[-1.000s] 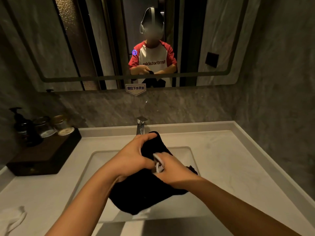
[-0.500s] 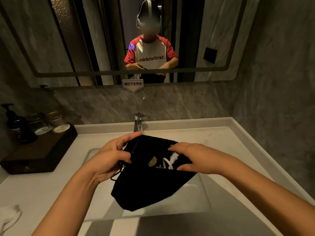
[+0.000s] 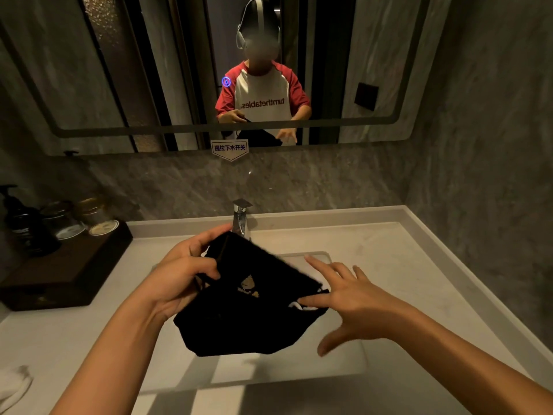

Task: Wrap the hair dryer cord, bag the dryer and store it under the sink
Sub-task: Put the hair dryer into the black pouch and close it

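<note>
Drawstring bag (image 3: 239, 313): black, with a gold emblem on its face; hangs in the air above the sink basin (image 3: 338, 366), clear of the tabletop (image 3: 404, 265); sags heavy at the bottom, likely with the hair dryer inside, though no dryer shows.
Long axis: mouth edge runs from upper left, near the faucet (image 3: 241, 218), down to lower right; belly droops toward the near rim.
Left hand (image 3: 182, 283): clamped on the upper-left corner of the mouth, fingers curled over the fabric and the dark drawstring; carries the whole weight.
Right hand (image 3: 356, 301): spread, fingers apart, gripping nothing; index finger just touches the right end of the mouth.
White cord (image 3: 299, 306): small loop peeking out at that right end, beside the right fingertips.
Nearer hand: right one, for the loose end; left one already anchored.
Likely step: closing the mouth, pulling rightward against the left grip.
Risk: cord loop slipping out while cinching.
Storage: cabinet under the sink out of view.
</note>
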